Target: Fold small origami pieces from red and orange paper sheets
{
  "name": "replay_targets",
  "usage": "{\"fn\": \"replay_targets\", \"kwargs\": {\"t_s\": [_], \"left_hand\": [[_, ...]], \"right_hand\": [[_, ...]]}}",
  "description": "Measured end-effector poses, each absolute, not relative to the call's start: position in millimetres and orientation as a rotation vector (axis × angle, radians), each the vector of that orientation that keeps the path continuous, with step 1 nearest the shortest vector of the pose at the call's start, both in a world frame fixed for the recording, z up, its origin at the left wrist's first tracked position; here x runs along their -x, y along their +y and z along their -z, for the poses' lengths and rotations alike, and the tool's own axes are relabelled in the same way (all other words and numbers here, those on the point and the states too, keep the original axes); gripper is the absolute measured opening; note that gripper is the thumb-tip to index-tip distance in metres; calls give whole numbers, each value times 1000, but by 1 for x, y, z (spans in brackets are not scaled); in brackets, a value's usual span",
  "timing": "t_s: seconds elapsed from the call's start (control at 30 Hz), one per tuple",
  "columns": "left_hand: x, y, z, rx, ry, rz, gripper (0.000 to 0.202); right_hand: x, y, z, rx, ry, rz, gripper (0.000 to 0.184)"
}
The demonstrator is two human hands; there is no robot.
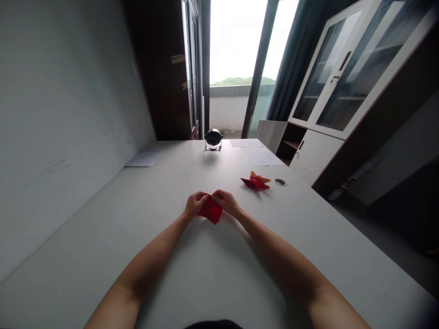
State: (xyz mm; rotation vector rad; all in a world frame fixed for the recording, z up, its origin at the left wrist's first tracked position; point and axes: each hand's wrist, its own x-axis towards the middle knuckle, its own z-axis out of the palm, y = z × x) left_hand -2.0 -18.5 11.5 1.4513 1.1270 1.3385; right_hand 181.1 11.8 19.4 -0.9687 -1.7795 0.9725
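Note:
A folded sheet of red paper is held between my two hands over the middle of the table. My left hand pinches its upper left edge, fingers closed. At its upper right edge my right hand grips the same paper, with thumb and fingers pressed together. The lower corner of the paper points toward me, and its layers are slightly apart there. Fingertips hide part of the top edge. To the right and a bit farther off lie folded paper pieces, red with orange behind.
A white table spreads beneath my arms. A round black-and-silver device on a stand is at the far edge. Paper sheets lie far left and far right. A cable hole sits near the right edge; a wall borders the left.

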Motion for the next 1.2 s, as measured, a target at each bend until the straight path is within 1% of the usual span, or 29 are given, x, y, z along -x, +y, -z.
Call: {"fn": "replay_targets", "kwargs": {"t_s": [0.43, 0.7, 1.03, 1.2], "left_hand": [[5, -16, -12, -1340, 1155, -1430, 29], [4, -18, -16, -1378, 1111, -1359, 32], [7, -16, -16, -1261, 1164, -1434, 34], [8, -15, -14, -1206, 1155, -1464, 34]], "right_hand": [[-184, 15, -15, 1005, -1828, -971, 33], [-184, 14, -15, 988, -1864, -973, 35], [-184, 16, -14, 964, -1761, -1048, 35], [-184, 16, -16, 964, -1729, -1028, 37]]}}
